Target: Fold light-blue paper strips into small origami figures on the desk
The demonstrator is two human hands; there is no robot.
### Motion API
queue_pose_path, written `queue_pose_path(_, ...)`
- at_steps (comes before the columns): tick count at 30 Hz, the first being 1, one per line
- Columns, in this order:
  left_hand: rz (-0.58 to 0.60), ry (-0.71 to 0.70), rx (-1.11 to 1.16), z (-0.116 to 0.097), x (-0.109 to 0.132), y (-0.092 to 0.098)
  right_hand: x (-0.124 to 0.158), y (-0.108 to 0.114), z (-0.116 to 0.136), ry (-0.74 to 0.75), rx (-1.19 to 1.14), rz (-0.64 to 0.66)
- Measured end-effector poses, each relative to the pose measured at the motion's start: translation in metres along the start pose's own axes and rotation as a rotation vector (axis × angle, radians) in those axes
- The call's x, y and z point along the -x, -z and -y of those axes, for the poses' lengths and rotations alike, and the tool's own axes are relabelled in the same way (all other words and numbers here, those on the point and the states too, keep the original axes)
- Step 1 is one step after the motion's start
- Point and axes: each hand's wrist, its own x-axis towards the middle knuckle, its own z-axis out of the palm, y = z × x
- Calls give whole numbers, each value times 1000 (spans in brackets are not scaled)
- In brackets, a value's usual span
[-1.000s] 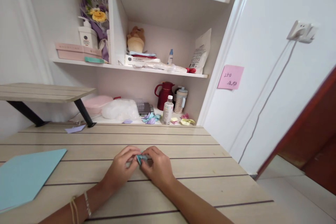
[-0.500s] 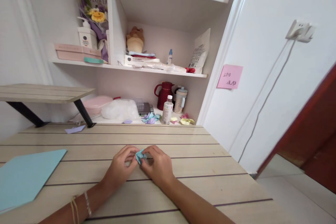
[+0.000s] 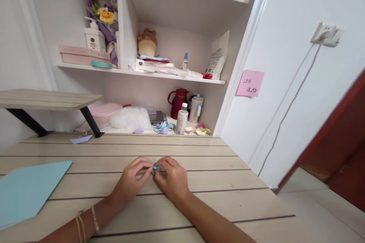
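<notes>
A small folded piece of light blue paper [image 3: 155,167] sits pinched between both hands just above the wooden desk [image 3: 216,193]. My left hand [image 3: 132,178] grips its left side with fingertips closed on it. My right hand [image 3: 172,178] grips the right side the same way. Most of the paper is hidden by my fingers. Thin bracelets circle my left wrist.
A light blue sheet [image 3: 27,191] lies at the desk's left edge. At the back stand a small bottle [image 3: 181,119], a red jug [image 3: 179,102], a plastic bag [image 3: 129,118], and several folded paper pieces [image 3: 164,127]. A wooden riser [image 3: 48,100] stands back left.
The hands stay in place; the fingers have worked the blue paper tighter, so less of it shows now.
</notes>
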Motion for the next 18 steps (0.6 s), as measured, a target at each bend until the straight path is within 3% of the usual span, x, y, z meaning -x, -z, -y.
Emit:
queue_pose_path(7,-52,60,-39,-4,-3,2,-1,-2,-7,56,-199,45)
queue_pose_path(18,-76,304,227,6,-4,0,0,-8,-13,82,-321,10)
